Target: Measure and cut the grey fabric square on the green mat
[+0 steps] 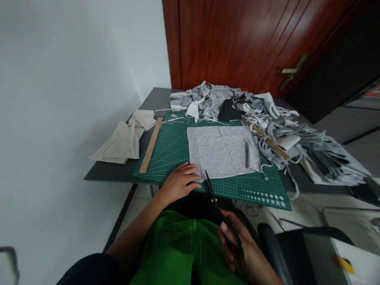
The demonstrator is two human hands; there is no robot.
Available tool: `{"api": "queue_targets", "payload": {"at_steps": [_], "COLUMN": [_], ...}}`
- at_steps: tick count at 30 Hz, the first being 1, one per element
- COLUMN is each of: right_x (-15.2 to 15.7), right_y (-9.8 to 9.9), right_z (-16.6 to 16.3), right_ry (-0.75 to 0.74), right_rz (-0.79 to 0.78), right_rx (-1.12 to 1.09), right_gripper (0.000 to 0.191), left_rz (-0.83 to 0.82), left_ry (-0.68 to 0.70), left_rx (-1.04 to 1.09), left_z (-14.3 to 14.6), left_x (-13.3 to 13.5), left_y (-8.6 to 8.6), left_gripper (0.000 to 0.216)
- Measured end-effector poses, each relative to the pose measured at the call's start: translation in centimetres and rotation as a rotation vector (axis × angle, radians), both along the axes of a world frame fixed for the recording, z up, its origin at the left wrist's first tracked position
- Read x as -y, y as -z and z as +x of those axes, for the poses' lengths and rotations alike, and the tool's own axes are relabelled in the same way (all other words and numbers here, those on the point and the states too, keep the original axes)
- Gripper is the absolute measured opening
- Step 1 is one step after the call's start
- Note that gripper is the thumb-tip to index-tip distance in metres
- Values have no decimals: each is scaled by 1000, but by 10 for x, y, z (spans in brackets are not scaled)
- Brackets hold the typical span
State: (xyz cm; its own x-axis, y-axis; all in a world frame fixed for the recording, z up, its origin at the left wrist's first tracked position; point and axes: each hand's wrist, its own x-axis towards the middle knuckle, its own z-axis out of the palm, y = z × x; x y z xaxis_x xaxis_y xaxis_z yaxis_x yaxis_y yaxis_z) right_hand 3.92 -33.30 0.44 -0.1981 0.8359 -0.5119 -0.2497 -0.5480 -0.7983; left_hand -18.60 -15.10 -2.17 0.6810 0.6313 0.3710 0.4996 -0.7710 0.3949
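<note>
A square of light grey fabric [222, 151] lies flat on a green cutting mat [172, 148]. My left hand [180, 182] rests on the mat's near edge, fingers curled and pinching the fabric's near left corner. My right hand [237, 243] is down by my lap, closed round the handles of black scissors [214, 198]. The scissors' blades point up at the fabric's near edge, close to my left fingertips.
A wooden ruler [151, 145] lies along the mat's left edge, with folded beige cloth [124, 140] beside it. A heap of grey fabric scraps [255, 111] covers the table's far and right side, a second wooden ruler [268, 141] among them. A black chair arm [277, 241] is at my right.
</note>
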Motion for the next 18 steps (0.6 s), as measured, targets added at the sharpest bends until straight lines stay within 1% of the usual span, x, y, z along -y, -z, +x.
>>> {"api": "queue_targets", "payload": {"at_steps": [10, 18], "right_x": [1, 1], "right_y": [10, 4], "right_z": [-3, -5], "right_ry": [-13, -67], "right_rz": [17, 63], "right_rx": [68, 104], "right_gripper": [76, 80], "left_rz": [12, -6], "left_ry": [2, -7], "left_rx": [-1, 5], "left_z": [-1, 0], "left_x": [-1, 0], "left_y": [2, 2], "left_gripper": [16, 16]}}
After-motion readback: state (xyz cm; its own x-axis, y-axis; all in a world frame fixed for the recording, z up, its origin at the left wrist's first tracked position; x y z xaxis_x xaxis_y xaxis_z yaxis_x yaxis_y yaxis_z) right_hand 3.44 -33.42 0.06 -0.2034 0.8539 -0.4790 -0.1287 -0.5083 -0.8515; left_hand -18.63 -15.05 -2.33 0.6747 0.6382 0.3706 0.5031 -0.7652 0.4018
